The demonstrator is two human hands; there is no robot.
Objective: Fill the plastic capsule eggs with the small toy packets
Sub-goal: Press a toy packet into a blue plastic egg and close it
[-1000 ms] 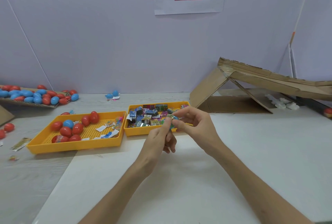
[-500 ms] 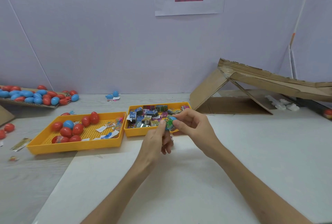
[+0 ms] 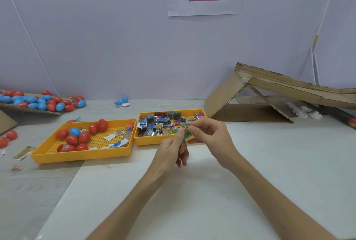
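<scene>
My left hand (image 3: 171, 148) and my right hand (image 3: 208, 133) meet just in front of the small yellow tray (image 3: 163, 141). Between their fingertips they pinch a green toy packet (image 3: 186, 133) against a blue capsule half, mostly hidden by the fingers. The small tray holds several colourful toy packets (image 3: 161, 124). To its left, a larger yellow tray (image 3: 81, 156) carries red capsule eggs (image 3: 72, 140), one blue egg (image 3: 74, 131) and some loose paper slips.
A cardboard sheet at the far left holds a pile of red and blue eggs (image 3: 34, 102). Two blue halves (image 3: 121, 101) lie near the wall. A folded cardboard ramp (image 3: 269, 93) stands at the right. Stray eggs (image 3: 7, 138) and wrappers lie at the left edge.
Both hands stayed close together in front of the small tray, shifting slightly toward me. The fingers have worked the green packet further against the blue capsule half.
</scene>
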